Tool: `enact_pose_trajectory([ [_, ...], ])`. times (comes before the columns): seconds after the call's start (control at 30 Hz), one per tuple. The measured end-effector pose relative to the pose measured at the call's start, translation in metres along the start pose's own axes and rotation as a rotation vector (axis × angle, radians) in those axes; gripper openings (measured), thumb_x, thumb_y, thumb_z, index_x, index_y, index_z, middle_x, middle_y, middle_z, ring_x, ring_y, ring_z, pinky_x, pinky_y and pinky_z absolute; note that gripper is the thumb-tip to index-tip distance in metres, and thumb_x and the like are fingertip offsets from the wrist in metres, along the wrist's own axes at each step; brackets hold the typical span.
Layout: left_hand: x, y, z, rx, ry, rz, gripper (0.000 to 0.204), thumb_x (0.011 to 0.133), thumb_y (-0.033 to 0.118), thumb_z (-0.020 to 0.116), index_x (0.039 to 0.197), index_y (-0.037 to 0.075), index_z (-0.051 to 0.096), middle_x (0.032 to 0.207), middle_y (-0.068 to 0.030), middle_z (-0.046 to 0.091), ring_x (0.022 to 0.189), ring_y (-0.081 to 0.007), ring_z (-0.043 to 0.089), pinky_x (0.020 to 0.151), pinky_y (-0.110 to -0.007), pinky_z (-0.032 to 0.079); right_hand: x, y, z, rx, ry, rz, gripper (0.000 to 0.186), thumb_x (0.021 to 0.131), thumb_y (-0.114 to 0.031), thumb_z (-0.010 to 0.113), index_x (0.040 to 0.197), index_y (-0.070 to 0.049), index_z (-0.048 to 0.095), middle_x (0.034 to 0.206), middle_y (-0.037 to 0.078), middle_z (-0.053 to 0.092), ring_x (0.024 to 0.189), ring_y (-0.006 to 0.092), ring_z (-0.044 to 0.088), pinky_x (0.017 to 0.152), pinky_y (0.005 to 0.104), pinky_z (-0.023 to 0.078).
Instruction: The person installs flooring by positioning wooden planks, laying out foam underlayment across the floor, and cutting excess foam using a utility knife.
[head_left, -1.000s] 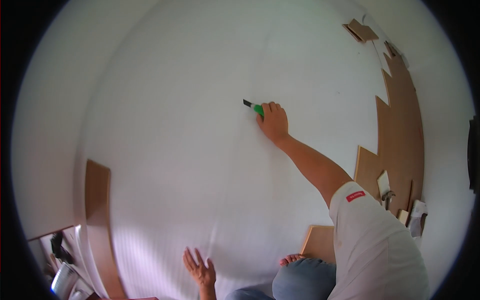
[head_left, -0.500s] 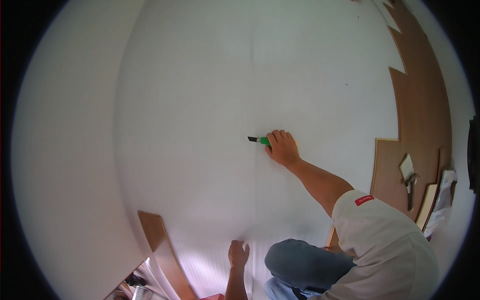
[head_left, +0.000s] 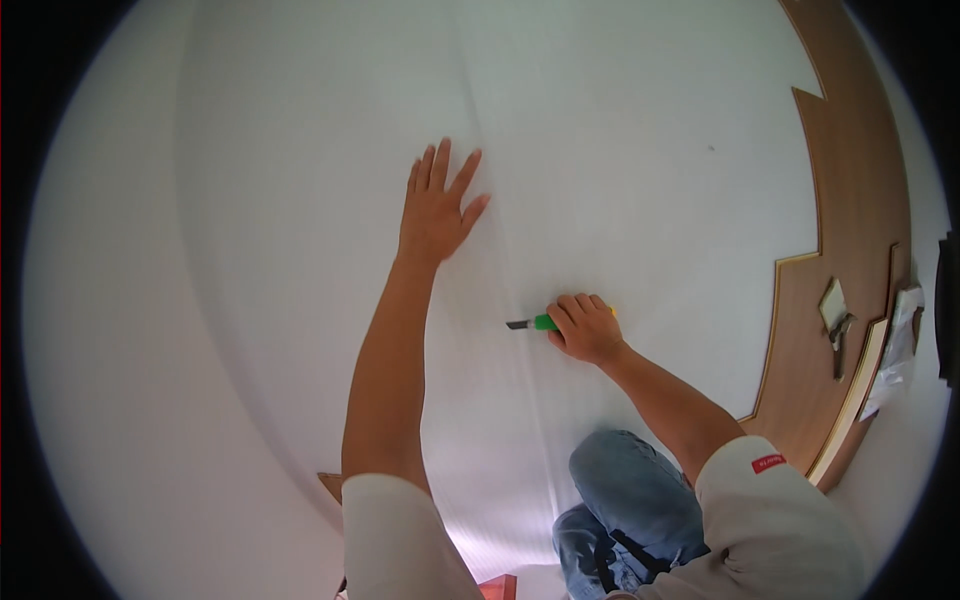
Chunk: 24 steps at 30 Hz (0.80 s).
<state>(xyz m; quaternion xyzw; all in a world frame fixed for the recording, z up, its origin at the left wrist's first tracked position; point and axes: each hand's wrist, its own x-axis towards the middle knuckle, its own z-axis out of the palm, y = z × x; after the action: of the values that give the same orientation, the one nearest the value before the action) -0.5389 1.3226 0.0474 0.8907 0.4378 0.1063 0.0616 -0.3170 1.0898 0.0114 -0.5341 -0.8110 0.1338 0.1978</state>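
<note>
A pale sheet of underlay (head_left: 620,180) covers most of the floor, with a seam or crease running away from me along its middle. My left hand (head_left: 438,210) is stretched out over the sheet, just left of that seam, its fingers spread and holding nothing. Nearer to me and right of the seam, my right hand (head_left: 588,328) is wrapped round a green utility knife (head_left: 545,322). Its dark blade points left and lies close to the seam. My right palm hides most of the handle, apart from a yellow end.
Brown floor planks (head_left: 850,180) with a stepped edge run along the right wall. A hammer (head_left: 838,350) and a small pale offcut (head_left: 832,303) lie on them, beside plastic wrapping (head_left: 893,355). A red object (head_left: 498,588) shows near my knees. The left wall (head_left: 110,330) rises beside the sheet.
My left hand has reached from near my knees far forward onto the sheet and spread its fingers. My right hand keeps the knife, now lower in the picture. The view has shifted.
</note>
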Motion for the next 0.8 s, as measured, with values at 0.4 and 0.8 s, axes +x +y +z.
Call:
enact_pose_trajectory([
  [0.4, 0.061, -0.053, 0.049, -0.128, -0.008, -0.011, 0.058, 0.093, 0.048, 0.066, 0.147, 0.031, 0.053, 0.162, -0.009, 0.036, 0.148, -0.0315, 0.034, 0.124, -0.048, 0.025, 0.0, -0.002, -0.002, -0.037, -0.047, 0.02, 0.026, 0.076, -0.026, 0.072, 0.098, -0.013, 0.065, 0.095, 0.002, 0.062, 0.076, 0.0189, 0.058, 0.068, 0.0339, 0.046],
  [0.8, 0.052, -0.058, 0.058, -0.126, 0.039, -0.072, 0.053, 0.091, 0.042, 0.07, 0.142, 0.031, 0.059, 0.158, -0.0048, 0.042, 0.143, -0.0292, 0.04, 0.12, -0.046, 0.031, 0.168, -0.055, -0.019, 0.457, -0.414, 0.955, 0.028, 0.098, -0.031, 0.059, 0.09, -0.004, 0.057, 0.081, 0.015, 0.067, 0.07, 0.0355, 0.067, 0.063, 0.0464, 0.053],
])
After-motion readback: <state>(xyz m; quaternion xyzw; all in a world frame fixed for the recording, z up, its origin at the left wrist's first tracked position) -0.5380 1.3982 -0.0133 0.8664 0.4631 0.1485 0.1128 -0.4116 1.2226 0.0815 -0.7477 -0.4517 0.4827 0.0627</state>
